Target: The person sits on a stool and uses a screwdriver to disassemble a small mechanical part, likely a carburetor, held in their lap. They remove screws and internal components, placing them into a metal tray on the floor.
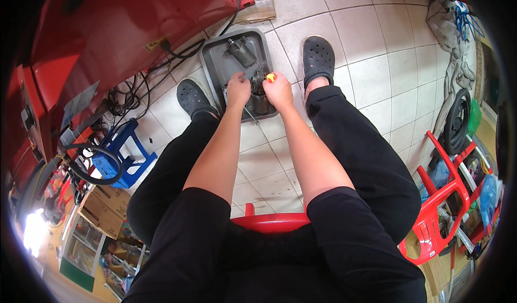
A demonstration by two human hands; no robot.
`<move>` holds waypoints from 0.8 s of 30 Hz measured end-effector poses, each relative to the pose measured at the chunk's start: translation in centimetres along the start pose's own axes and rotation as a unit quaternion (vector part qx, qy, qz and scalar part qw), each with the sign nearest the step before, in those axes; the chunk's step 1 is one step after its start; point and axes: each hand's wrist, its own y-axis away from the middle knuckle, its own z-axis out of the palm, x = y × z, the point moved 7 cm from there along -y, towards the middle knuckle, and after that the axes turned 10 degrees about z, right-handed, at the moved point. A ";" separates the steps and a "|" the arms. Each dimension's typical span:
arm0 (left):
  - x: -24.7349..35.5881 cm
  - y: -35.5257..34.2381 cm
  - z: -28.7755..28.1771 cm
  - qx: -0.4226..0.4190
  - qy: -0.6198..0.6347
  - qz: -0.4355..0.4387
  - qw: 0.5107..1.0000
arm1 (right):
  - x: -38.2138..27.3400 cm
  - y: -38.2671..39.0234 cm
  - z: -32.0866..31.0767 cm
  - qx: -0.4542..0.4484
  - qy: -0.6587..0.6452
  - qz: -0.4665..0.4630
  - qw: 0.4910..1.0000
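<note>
A grey plastic tray (209, 66) lies on the floor between my feet. Inside it, toward the far side, rests a dull metal cylindrical part that looks like a small motor (243, 53). Over the near half are both hands, with a dark, greasy mechanical part (260, 103) between and below them. My right hand (278, 93) is closed around a yellow-and-orange handle like a screwdriver's (271, 78); its tip is hidden. My left hand (238, 90) has its fingers curled at the part's left side, and what they grip is hidden. A thin metal rod (251, 115) crosses the tray's near rim.
A large red machine (134, 23) stands at the left, with black cables (129, 95) along its base. Near it is a blue plastic stool (129, 157). A red plastic chair (441, 217) and shelving with clutter are at the right. A wooden board (258, 4) lies beyond the tray.
</note>
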 end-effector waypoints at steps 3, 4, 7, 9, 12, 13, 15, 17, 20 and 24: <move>-0.5 -1.1 -0.8 0.112 0.058 -0.051 0.991 | -0.6 -0.4 -0.4 0.000 -0.014 0.001 1.000; -0.4 -1.8 -0.8 0.118 0.039 -0.057 0.991 | -1.0 -0.4 -0.6 -0.003 -0.016 0.001 1.000; 0.2 -4.2 0.0 0.097 0.016 -0.099 0.990 | -3.1 0.5 -1.1 -0.008 -0.081 -0.022 0.996; 0.4 -5.4 1.1 0.030 0.043 -0.155 0.987 | -5.0 1.4 -1.5 -0.011 -0.134 -0.039 0.990; -1.0 -6.9 1.8 0.061 0.033 -0.215 0.974 | -7.3 1.7 -3.0 -0.003 -0.181 -0.073 0.981; -0.8 -6.9 1.7 0.084 0.019 -0.222 0.971 | -7.6 1.3 -3.6 0.009 -0.200 -0.088 0.976; -0.1 -6.7 1.8 0.059 0.010 -0.189 0.980 | -8.3 0.9 -4.8 0.026 -0.245 -0.107 0.963; 0.5 -6.0 1.4 0.025 0.045 -0.141 0.989 | -9.1 0.9 -5.9 0.034 -0.298 -0.113 0.947; 0.4 -4.2 -1.4 0.005 -0.032 -0.083 0.996 | -12.7 3.7 -7.9 0.045 -0.333 -0.154 0.929; 3.4 -0.1 -5.0 -0.011 0.092 0.003 0.996 | -19.1 10.7 -13.1 0.048 -0.362 -0.248 0.897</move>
